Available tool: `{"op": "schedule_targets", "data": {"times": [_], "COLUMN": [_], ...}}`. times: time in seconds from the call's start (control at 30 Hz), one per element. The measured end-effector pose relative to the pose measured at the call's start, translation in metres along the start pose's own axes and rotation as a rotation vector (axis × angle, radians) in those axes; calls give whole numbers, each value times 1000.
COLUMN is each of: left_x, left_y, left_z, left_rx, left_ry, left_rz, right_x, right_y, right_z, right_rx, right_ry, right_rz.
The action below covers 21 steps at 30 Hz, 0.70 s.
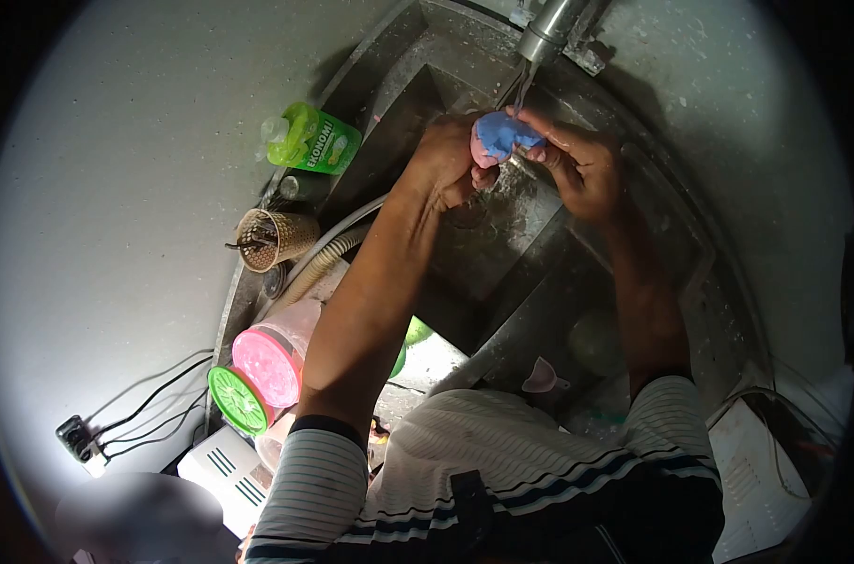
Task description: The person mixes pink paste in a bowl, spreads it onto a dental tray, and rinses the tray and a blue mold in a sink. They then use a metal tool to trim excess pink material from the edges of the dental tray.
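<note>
Nearest the person, at the sink's near left corner, stand a pink lid point(269, 365) and a green lid point(238, 400), side by side. A small pink funnel point(543, 378) lies on the sink's point(502, 320) near rim, close to the striped shirt. Farther up the left edge sits a woven basket point(275, 238) with a ribbed hose point(325, 263) running beside it, and beyond that a green soap pouch point(314, 141) near the far left corner.

Over the basin's far end both hands meet under the tap point(549, 28). The left hand point(446, 164) is closed round the pink end of a small blue-and-pink object point(498, 136); what it is cannot be told. The right hand point(582, 164) pinches the blue end with fingertips, its other fingers loosely curled. The object lies between the hands, touching both, directly beneath the spout. Its long axis runs roughly left to right, pink end toward the left hand, blue end toward the right, tilted slightly up toward the tap. Both hands are equally near.
</note>
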State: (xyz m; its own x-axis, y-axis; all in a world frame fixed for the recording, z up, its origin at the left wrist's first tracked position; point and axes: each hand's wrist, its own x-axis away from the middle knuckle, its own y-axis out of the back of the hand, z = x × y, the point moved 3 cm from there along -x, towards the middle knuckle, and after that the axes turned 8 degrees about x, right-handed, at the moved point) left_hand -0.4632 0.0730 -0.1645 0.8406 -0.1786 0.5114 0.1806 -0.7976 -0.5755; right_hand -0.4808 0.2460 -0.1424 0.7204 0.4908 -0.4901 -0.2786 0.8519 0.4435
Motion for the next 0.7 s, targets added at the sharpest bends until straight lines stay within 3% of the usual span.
{"op": "schedule_targets", "data": {"times": [0.1,0.2,0.27,0.3,0.37,0.47,0.6,0.7], "left_x": [-3,4,9,11,21,30,36,37], "left_y": [6,2,3,4,2,-5,-12,-11], "left_z": [3,4,1,2,-5,-4,-4,-3], "left_rx": [132,14,-113,-111,-635,-538,-532,-642], "left_ry": [15,-38,-320,-320,-638,-794,-841,-934], "left_rz": [63,-49,-227,-230,-256,-250,-287,-342], "right_x": [-1,0,0,0,-2,0,-5,-2], "right_y": [1,2,0,1,4,5,2,-2], "right_z": [3,10,16,20,30,30,49,50], "right_rx": [-22,-59,49,46,170,240,244,284], "right_ry": [3,-103,-52,-53,-34,-55,-57,-67], "right_rz": [20,103,82,85,87,90,85,46]}}
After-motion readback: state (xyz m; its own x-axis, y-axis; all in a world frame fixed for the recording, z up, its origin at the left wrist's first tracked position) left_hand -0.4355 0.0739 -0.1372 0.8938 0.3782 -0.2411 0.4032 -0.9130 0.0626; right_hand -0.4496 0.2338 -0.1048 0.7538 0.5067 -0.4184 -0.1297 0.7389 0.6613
